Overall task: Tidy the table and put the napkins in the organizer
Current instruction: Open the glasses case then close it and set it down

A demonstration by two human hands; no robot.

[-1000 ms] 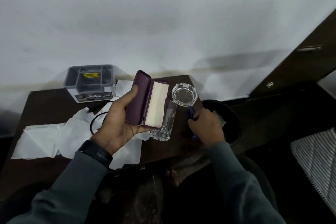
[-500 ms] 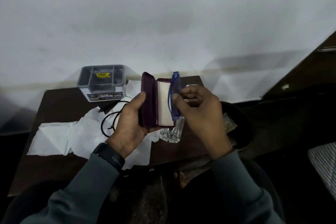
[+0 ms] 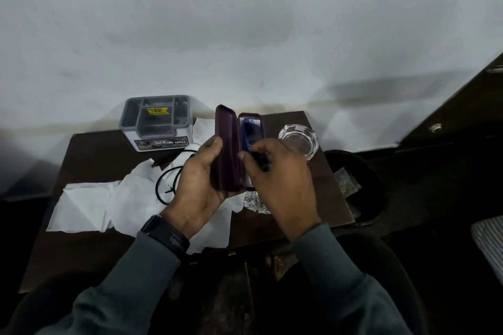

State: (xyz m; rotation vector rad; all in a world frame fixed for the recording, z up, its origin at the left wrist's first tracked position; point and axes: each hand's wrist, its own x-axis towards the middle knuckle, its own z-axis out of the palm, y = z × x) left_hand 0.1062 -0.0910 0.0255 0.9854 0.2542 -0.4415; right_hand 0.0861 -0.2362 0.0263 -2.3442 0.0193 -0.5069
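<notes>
Cradling the open purple case in my left hand, thumb on its lid, I now have the blue spectacles down in its tray; half a second ago my right hand held them in front, and it still pinches their near end. Napkins lie spread on the table, with the organizer just behind them

Head camera, looking forward-down, close over table.

The right hand covers all but the base of the drinking glass and the lower part of the blue spectacles in the spectacle case. The yellow sticker inside the organizer is too small to read.
</notes>
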